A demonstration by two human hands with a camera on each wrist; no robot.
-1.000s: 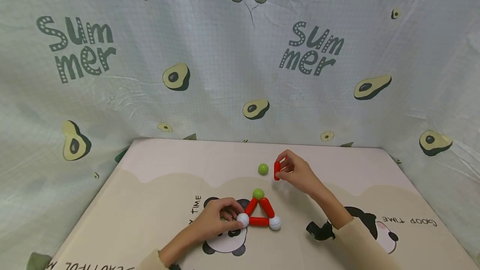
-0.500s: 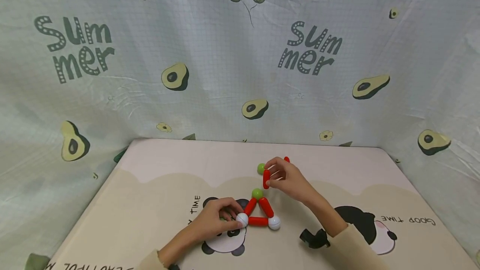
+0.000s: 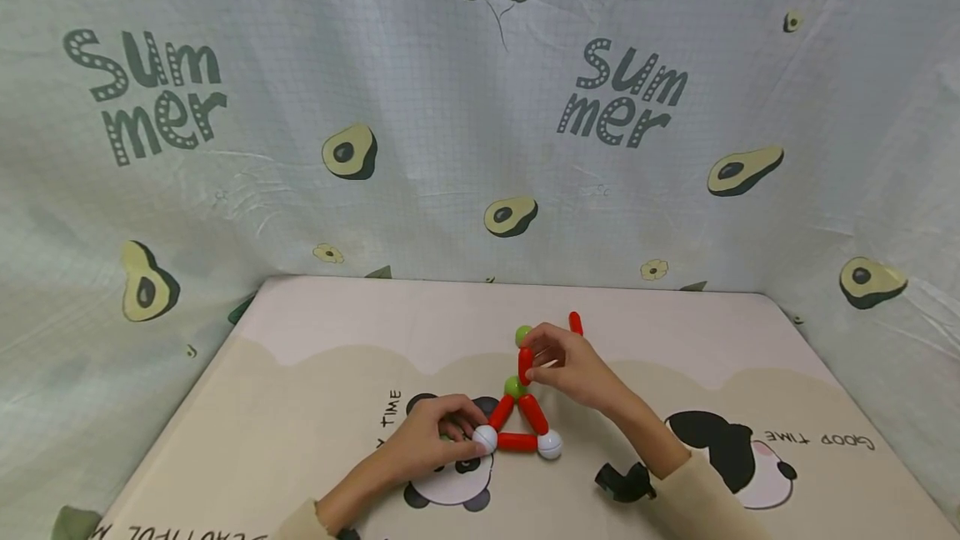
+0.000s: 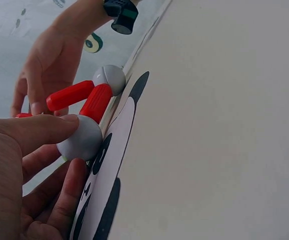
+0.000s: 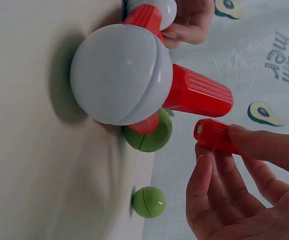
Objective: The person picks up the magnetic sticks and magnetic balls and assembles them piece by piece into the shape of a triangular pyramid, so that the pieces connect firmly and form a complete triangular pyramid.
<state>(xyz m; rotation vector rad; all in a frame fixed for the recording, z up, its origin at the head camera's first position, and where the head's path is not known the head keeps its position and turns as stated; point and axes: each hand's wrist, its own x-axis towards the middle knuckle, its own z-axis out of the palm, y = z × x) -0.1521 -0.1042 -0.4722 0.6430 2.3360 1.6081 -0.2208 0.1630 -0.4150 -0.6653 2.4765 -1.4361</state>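
A flat triangle of red sticks lies on the mat, with white balls at its two near corners and a green ball at the far corner. My left hand pinches the left white ball, and its thumb lies on that ball in the left wrist view. My right hand pinches a loose red stick upright just above the green corner ball. In the right wrist view the stick's free end hangs close to the green ball.
A loose green ball sits just behind my right hand, and another red stick lies beyond it. The panda-print mat ends at a hanging avocado-print cloth at the back and sides.
My right hand has carried the red stick left and toward me, from beside the loose green ball to just above the triangle's green corner. The left hand has stayed put.
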